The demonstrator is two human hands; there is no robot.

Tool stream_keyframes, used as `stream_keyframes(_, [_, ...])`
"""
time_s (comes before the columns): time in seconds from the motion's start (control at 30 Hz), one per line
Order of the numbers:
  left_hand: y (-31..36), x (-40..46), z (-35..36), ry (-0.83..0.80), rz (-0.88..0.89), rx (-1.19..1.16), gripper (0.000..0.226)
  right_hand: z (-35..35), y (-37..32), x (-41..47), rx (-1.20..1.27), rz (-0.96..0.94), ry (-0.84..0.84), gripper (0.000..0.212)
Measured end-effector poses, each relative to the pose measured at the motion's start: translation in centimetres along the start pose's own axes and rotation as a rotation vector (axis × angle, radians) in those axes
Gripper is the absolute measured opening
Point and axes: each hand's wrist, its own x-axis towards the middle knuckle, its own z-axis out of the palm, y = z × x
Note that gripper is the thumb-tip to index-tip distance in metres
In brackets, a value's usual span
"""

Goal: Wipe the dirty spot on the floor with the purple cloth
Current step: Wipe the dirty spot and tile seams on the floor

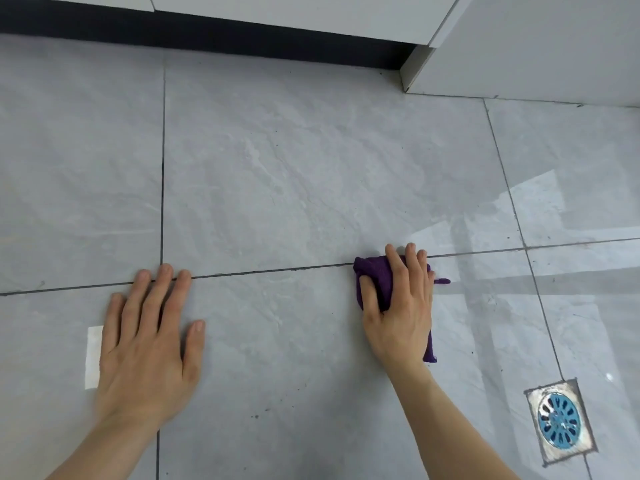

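The person's right hand (398, 306) lay palm-down on the purple cloth (377, 282), pressing it against the grey tiled floor (294, 168). The fingers were spread and nearly flat over the fabric, not curled into a fist; the thumb (369, 292) rested along the cloth's 9 o'clock edge, while the index, middle and ring fingertips reached past its 12 o'clock edge to about the dark grout line (277, 270). Most of the cloth was hidden under the palm. A bunched part showed between thumb and index finger, a small purple tip stuck out at 3 o'clock of the knuckles, and a strip hung out along the little-finger side toward 5 o'clock of the hand. Whether any dirty spot lay under the cloth could not be told.

The left hand (149, 341) rested flat on the bare floor at 9 o'clock of the cloth, well apart from it, fingers extended and slightly splayed, holding nothing. Its fingertips touched the same grout line. A pale rectangular patch (93, 356) showed just beside its little-finger edge. A blue floor drain (558, 421) in a stained square frame sat at 4 o'clock of the right hand.
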Motion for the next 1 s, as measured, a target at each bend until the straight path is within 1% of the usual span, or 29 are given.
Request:
stream_keyframes(0.17, [0.2, 0.0, -0.1, -0.005, -0.001, 0.004, 0.068, 1.0, -1.2, -0.5, 0.014, 0.014, 0.019, 0.048])
stream_keyframes(0.37, [0.2, 0.0, -0.1, -0.015, -0.003, 0.006, 0.068, 3.5, -6.3, -5.7, 0.051, -0.175, -0.094, 0.043])
stream_keyframes(0.53, [0.1, 0.0, 0.0, -0.004, -0.003, 0.01, 0.068, 4.1, -8.2, -8.9, 0.112, -0.228, -0.181, 0.054])
stream_keyframes(0.67, [0.3, 0.1, -0.2, -0.008, -0.008, 0.003, 0.069, 3.9, -9.4, -11.7, 0.185, -0.317, -0.287, 0.057])
stream_keyframes(0.73, [0.3, 0.2, -0.3, -0.01, -0.006, 0.003, 0.068, 3.4, -9.9, -12.5, 0.288, -0.268, -0.308, 0.06])
stream_keyframes(0.83, [0.2, 0.2, -0.2, -0.009, 0.005, 0.004, 0.067, 2.3, -10.3, -13.1, 0.418, -0.168, -0.268, 0.057])
stream_keyframes(1.0, [0.0, -0.2, 0.2, 0.005, -0.001, -0.001, 0.068, -0.4, -10.5, -17.2, 0.311, -0.322, -0.278, 0.05])
